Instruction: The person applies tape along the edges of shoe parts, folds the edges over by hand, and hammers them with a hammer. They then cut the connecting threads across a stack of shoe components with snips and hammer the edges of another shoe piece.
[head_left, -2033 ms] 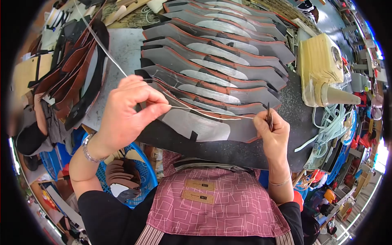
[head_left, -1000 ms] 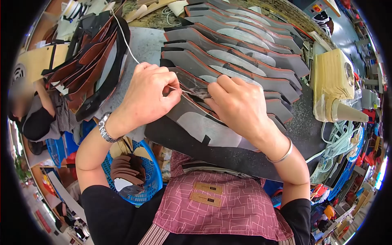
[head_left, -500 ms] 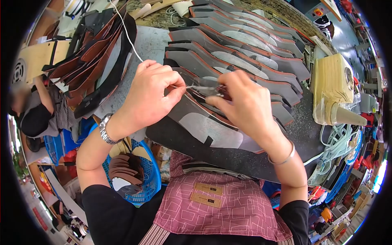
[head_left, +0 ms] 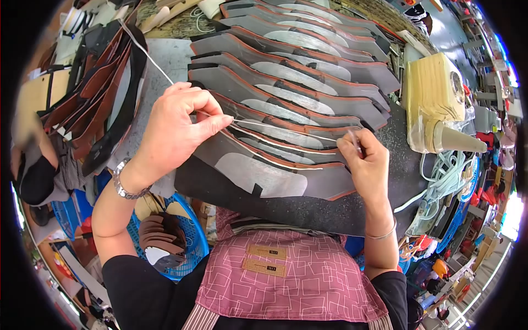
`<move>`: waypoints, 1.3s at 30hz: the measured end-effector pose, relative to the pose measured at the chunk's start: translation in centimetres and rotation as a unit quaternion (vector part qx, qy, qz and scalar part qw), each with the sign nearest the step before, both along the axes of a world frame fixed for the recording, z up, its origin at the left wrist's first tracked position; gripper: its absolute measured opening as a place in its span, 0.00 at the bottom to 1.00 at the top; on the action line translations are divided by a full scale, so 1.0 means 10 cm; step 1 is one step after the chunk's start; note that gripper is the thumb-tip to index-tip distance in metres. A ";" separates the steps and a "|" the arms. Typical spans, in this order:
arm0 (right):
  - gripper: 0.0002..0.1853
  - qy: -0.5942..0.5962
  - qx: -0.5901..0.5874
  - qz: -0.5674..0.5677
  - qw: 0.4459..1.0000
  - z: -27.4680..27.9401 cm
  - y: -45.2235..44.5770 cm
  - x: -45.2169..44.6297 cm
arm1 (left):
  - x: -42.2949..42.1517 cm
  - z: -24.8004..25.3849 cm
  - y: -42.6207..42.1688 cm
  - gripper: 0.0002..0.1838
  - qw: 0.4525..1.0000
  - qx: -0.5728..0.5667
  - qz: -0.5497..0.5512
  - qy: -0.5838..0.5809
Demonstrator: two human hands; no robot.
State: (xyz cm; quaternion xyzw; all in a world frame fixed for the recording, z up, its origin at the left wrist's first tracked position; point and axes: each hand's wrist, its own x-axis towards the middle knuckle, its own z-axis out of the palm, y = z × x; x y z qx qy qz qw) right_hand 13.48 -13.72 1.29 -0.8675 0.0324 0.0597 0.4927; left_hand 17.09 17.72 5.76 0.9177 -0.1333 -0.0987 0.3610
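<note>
A white cord comes down from the upper left into my left hand, whose thumb and fingers pinch it. From there a stretch of it runs right to my right hand, closed on its end, with a small dark tool partly hidden in the fingers. Below the two hands lies the nearest grey curved piece, with a pale patch and a white strip along its red-edged top. Behind it, similar grey pieces overlap in a long row on the dark mat.
Brown and black pieces are stacked at the left, near another person's arm. A blue basket holds brown parts below my left forearm. On the right are a wrapped yellowish block, a cone and coiled pale cord.
My right hand has moved away from my left hand to the right, drawing the cord out between them. The view has shifted, and the nearest piece is more exposed.
</note>
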 end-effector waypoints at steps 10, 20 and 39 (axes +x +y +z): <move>0.13 -0.156 -0.325 0.029 0.932 -0.06 0.07 0.13 | 0.19 -0.32 -0.09 0.13 0.980 0.129 -0.001 -0.150; 0.19 -0.294 -0.211 0.246 0.899 0.15 0.76 0.46 | 0.26 -0.10 0.02 0.19 0.965 0.206 -0.020 -0.160; 0.11 -0.054 0.128 0.162 0.977 0.34 0.72 0.37 | 0.08 0.18 -0.18 0.06 0.977 0.059 -0.095 -0.184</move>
